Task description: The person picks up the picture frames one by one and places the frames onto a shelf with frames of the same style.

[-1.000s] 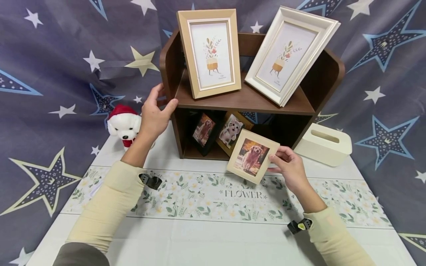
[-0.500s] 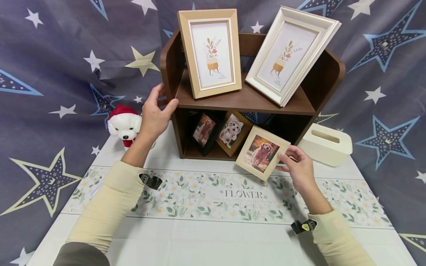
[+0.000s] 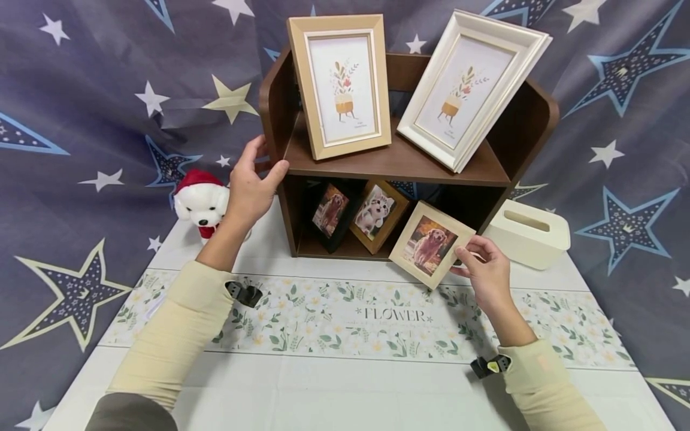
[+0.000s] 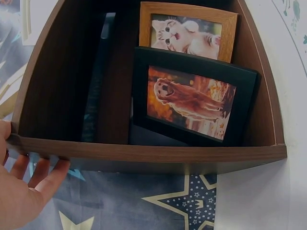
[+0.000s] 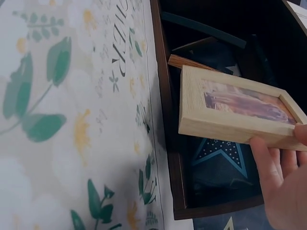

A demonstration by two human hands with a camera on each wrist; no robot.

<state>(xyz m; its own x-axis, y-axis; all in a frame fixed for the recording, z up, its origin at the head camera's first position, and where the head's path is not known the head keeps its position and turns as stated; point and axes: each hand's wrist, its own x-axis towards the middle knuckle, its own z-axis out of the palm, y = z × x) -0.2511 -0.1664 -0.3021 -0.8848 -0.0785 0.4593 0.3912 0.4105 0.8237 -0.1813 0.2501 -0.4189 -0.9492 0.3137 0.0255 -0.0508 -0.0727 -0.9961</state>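
A light wood photo frame (image 3: 433,245) with a dog picture is pinched at its right edge by my right hand (image 3: 487,272). It is tilted, in front of the right part of the lower compartment of a dark brown wooden shelf (image 3: 399,169). My left hand (image 3: 253,188) grips the shelf's left side panel, thumb on the front edge and fingers along the outer face. Inside the lower compartment, a black photo frame (image 4: 194,96) with a dog picture leans near the left wall. Beside it leans a brown wood frame (image 3: 380,216) with a kitten picture.
On the upper board stand a tan picture frame (image 3: 341,87) and a tilted white frame (image 3: 474,90). A white plush dog (image 3: 202,203) in a red hat sits left of the shelf. To the right is a cream tissue box (image 3: 528,233). A flowered runner (image 3: 323,317) crosses the white table.
My right hand has carried the light wood frame to the right and slightly up, uncovering more of the kitten frame. The left hand stays on the shelf's side.
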